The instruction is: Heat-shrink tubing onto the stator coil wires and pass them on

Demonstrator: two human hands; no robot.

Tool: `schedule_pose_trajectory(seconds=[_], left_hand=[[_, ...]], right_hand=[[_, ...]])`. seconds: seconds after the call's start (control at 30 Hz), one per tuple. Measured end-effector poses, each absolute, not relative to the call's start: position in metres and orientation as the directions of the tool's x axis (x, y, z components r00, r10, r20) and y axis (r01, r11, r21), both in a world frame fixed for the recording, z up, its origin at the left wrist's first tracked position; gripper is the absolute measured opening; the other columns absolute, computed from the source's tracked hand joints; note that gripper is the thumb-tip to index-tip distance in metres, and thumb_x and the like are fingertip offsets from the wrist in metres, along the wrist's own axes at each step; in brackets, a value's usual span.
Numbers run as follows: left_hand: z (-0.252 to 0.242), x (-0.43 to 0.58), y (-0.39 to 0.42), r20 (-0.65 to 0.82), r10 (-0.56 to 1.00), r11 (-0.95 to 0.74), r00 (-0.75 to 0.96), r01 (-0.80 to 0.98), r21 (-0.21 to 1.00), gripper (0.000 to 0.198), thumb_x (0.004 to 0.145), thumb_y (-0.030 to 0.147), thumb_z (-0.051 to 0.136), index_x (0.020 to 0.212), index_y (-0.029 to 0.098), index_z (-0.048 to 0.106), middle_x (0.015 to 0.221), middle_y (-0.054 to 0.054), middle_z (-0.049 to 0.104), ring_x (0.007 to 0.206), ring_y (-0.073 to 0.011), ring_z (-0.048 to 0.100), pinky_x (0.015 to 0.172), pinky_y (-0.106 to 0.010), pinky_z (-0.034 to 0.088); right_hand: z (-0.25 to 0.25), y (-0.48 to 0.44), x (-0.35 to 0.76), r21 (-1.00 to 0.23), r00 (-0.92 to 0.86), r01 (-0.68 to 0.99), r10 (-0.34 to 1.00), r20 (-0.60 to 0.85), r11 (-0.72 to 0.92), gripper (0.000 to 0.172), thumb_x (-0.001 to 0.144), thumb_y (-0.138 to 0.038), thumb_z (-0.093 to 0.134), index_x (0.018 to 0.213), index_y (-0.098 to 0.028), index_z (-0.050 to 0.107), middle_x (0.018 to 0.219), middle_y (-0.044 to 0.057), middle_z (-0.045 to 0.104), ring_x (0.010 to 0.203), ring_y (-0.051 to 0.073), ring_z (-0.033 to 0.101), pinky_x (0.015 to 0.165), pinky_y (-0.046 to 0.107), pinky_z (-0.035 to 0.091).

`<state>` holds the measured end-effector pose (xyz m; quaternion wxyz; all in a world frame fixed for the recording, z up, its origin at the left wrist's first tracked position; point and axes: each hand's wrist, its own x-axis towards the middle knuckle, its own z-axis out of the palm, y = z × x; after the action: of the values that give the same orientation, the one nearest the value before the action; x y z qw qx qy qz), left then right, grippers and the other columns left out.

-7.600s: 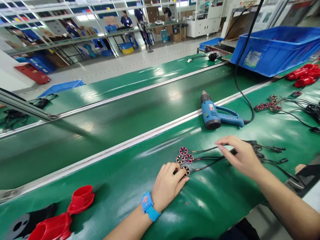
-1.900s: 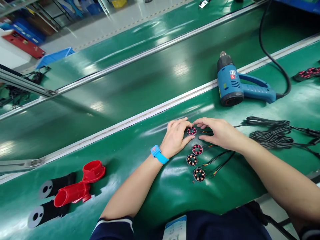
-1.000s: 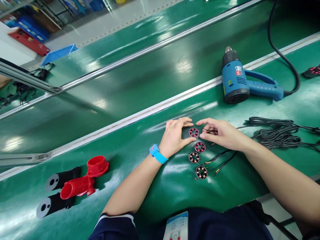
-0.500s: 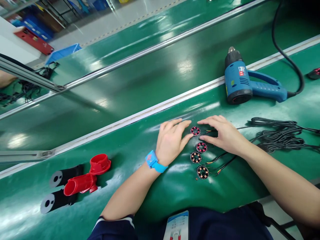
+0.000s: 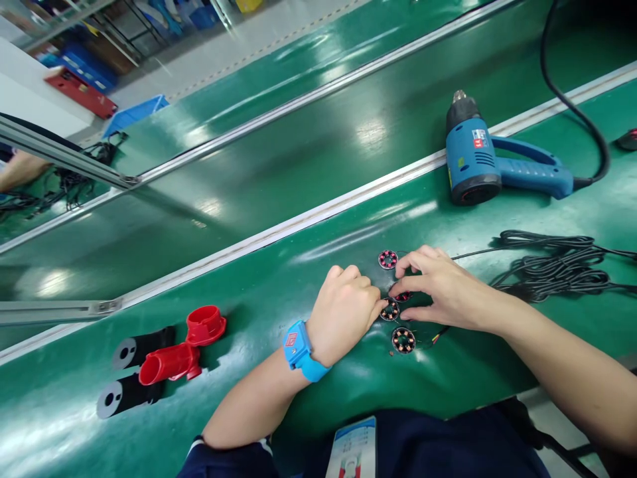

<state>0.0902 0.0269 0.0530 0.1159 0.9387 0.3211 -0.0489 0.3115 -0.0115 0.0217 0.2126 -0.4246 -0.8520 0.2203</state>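
Several small round circuit rings lie in a loose column on the green bench. At the top is a ring with pink segments (image 5: 388, 259); a second pink-segment ring (image 5: 402, 296) lies below it, partly covered by my right fingers. My left hand (image 5: 344, 309), fingers curled in, has its thumb and forefinger closed at the left edge of the upper copper-segment ring (image 5: 389, 310). My right hand (image 5: 438, 287) hovers with fingers apart, its thumb near that ring's right edge. The lower copper-segment ring (image 5: 403, 340) rests untouched, beside a lead with thin coloured wire ends (image 5: 436, 338).
Bundled black cables (image 5: 557, 265) lie at right. Behind them rests a blue heat gun (image 5: 475, 159) with its cord. Red plastic housings (image 5: 172, 364) and black cylinders (image 5: 130, 396) are at left. A metal rail (image 5: 279, 237) runs along the bench; another person's arm (image 5: 22, 171) shows far left.
Both hands have moved down from the top pink-segment ring to the rings below it. My left fingers have curled closed; my right hand now partly covers the second ring.
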Motion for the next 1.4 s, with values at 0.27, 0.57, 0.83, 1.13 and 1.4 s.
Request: schedule_pose_trajectory(seconds=[0.27,0.57,0.83,1.13,1.4], left_hand=[[0.049,0.101,-0.007,0.089,0.566,-0.817,0.820,0.572,-0.074,0.020,0.086,0.011,0.066,0.067,0.015,0.060,0.064,-0.004,0.054,0.072,-0.0240,0.048,0.063,-0.038,0.023],[0.047,0.090,0.019,0.092,0.625,-0.779,0.775,0.611,0.139,0.019,0.098,0.031,0.059,0.085,0.020,0.067,0.079,0.000,0.067,0.080,-0.0211,0.053,0.070,-0.038,0.029],[0.029,0.092,0.036,0.119,0.487,-0.848,0.865,0.436,0.300,0.021,0.104,0.032,0.048,0.111,0.026,0.067,0.099,0.000,0.066,0.084,-0.0171,0.052,0.071,-0.034,0.032],[0.027,0.091,0.042,0.086,0.403,-0.907,0.911,0.384,0.175,0.031,0.104,0.040,0.044,0.098,0.023,0.068,0.107,-0.005,0.063,0.089,-0.0196,0.050,0.070,-0.034,0.031],[0.028,0.092,0.043,0.054,0.410,-0.899,0.910,0.394,0.194,0.027,0.104,0.038,0.046,0.097,0.023,0.068,0.106,-0.004,0.062,0.090,-0.0190,0.050,0.071,-0.034,0.033]], right_hand=[[0.020,-0.011,0.308,-0.543,-0.557,0.636,0.814,0.168,0.548,0.036,0.072,-0.018,0.094,0.099,-0.025,0.071,0.109,0.004,0.053,0.099,0.025,0.048,0.085,0.037,0.036],[0.027,-0.002,0.351,-0.610,-0.457,0.635,0.867,0.199,0.475,0.016,0.097,-0.035,0.063,0.110,-0.026,0.067,0.107,0.002,0.057,0.100,0.023,0.052,0.087,0.037,0.036],[0.020,-0.003,0.367,-0.640,-0.550,0.635,0.835,0.019,0.433,0.019,0.092,-0.033,0.068,0.110,-0.026,0.065,0.106,-0.002,0.062,0.099,0.021,0.056,0.088,0.035,0.035],[0.021,-0.002,0.358,-0.541,-0.534,0.718,0.845,-0.026,0.437,0.010,0.087,-0.014,0.073,0.084,-0.022,0.067,0.085,-0.003,0.063,0.081,0.018,0.057,0.078,0.034,0.033],[0.017,-0.002,0.355,-0.520,-0.522,0.731,0.853,-0.008,0.442,0.011,0.086,-0.014,0.073,0.083,-0.021,0.066,0.083,-0.002,0.063,0.079,0.019,0.059,0.076,0.033,0.032]])
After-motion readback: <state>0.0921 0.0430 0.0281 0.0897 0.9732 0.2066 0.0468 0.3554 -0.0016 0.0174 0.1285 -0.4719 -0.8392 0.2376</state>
